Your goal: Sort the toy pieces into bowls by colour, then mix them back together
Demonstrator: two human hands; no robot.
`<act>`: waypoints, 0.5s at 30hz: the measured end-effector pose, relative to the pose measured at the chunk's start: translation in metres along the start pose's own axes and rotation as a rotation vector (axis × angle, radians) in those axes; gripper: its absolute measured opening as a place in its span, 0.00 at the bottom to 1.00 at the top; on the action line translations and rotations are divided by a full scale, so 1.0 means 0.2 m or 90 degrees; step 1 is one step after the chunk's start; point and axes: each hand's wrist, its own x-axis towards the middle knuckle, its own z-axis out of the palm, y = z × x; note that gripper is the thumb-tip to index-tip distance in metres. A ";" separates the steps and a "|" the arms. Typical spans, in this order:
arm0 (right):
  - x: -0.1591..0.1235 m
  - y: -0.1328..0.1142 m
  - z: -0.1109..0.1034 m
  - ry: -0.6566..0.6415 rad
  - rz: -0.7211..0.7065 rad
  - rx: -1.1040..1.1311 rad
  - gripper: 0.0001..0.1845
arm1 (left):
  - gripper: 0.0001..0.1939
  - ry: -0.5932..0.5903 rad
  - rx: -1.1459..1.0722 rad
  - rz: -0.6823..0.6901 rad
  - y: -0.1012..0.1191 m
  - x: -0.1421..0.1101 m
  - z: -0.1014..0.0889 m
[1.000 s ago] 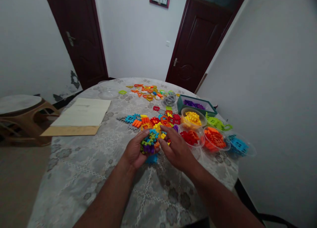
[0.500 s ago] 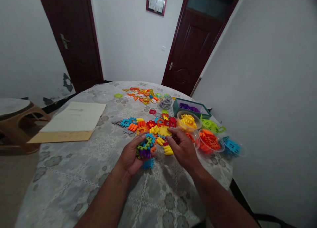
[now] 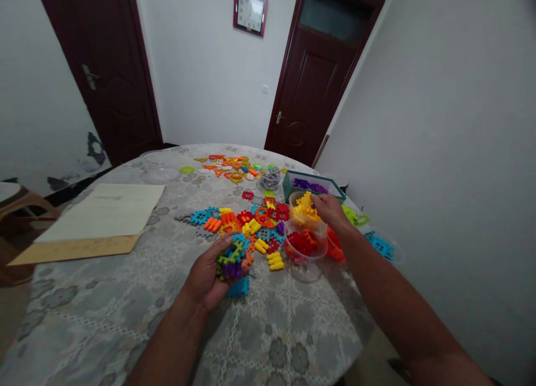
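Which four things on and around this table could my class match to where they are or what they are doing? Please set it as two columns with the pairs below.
Column 1
1. Left hand
2. Right hand
3. Heap of purple pieces
4. Clock

Column 2
A. Inside the green box
B. Holding a multicoloured cluster
C. On the wall
D. At the clear tub of yellow pieces

Pairs: 1-B, 2-D, 3-A, 4-C
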 end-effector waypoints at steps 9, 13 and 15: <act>-0.04 -0.08 0.03 -0.015 0.031 0.083 0.18 | 0.13 0.006 -0.009 0.001 0.00 0.01 -0.01; -0.25 -0.19 0.04 -0.067 -0.076 0.102 0.18 | 0.12 -0.003 -0.024 -0.017 -0.01 0.01 -0.02; -0.40 -0.28 0.06 -0.127 -0.155 0.106 0.17 | 0.12 -0.010 -0.035 -0.023 -0.02 0.02 -0.02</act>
